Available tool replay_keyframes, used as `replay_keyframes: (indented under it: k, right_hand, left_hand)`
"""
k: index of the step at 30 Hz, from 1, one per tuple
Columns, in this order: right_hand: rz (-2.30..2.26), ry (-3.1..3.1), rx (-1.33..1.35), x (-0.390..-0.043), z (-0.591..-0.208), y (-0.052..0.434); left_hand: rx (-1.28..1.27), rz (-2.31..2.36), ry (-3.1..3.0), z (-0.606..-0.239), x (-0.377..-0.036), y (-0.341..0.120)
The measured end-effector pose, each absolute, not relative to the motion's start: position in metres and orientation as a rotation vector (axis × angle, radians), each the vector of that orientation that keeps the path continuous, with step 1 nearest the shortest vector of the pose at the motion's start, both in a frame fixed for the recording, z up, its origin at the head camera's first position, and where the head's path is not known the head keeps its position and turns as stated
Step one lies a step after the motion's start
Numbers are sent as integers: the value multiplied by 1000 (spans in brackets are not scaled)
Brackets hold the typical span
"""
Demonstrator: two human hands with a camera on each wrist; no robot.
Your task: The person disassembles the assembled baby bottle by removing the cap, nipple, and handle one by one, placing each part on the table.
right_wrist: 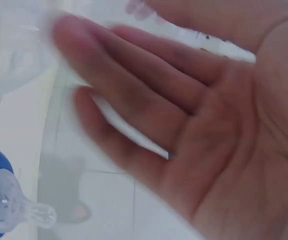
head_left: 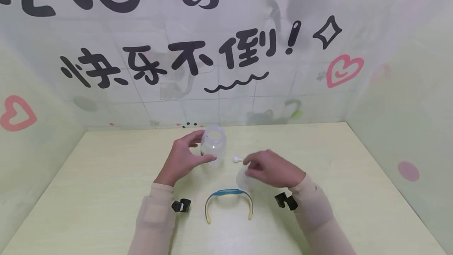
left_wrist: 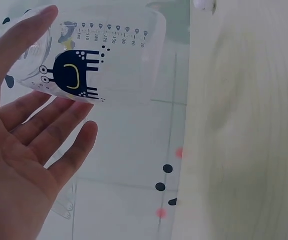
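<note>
My left hand (head_left: 184,158) holds a clear baby bottle (head_left: 214,145) near the back of the table, thumb on one side and fingers on the other. In the left wrist view the bottle body (left_wrist: 118,65) shows a dark blue cartoon creature and a printed scale. My right hand (head_left: 272,168) is to the right of it; its fingers (right_wrist: 133,95) stretch out in the right wrist view, with nothing visible between thumb and fingers. A small white stemmed piece (head_left: 236,159) lies at its fingertips, and a translucent round cover (head_left: 243,179) is partly hidden under the hand.
A blue and yellow two-armed bottle handle (head_left: 228,192) lies between the forearms, closer to the front. The right wrist view shows a clear teat in a blue ring (right_wrist: 1,200). Printed walls (head_left: 212,105) enclose the table's back and sides.
</note>
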State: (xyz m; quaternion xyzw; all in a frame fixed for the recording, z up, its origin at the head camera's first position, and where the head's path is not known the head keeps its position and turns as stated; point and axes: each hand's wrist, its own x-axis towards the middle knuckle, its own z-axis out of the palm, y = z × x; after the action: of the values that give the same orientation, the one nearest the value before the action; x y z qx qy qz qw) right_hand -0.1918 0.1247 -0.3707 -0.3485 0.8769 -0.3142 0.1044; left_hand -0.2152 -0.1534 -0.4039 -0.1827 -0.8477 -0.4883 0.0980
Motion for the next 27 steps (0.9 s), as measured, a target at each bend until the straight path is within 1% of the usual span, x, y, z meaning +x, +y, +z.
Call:
replay_keyframes:
  k: [5,9,14,27]
  right_hand:
    - [-1335,2740,-983,-203,-381,112]
    - [-1497,2739,-996,-209,-394,98]
    - [-1525,2702,-1027,-211,-403,89]
    - [-1449,2687,-973,-213,-412,83]
  left_hand:
    - [-542,-1624,-2537,-406,-215,-152]
    - [-547,-1722,-2553,-408,-216,-148]
    - [-569,-1787,-2557,-410,-217,-143]
    - [-542,-1780,-2668,-416,-219,-146]
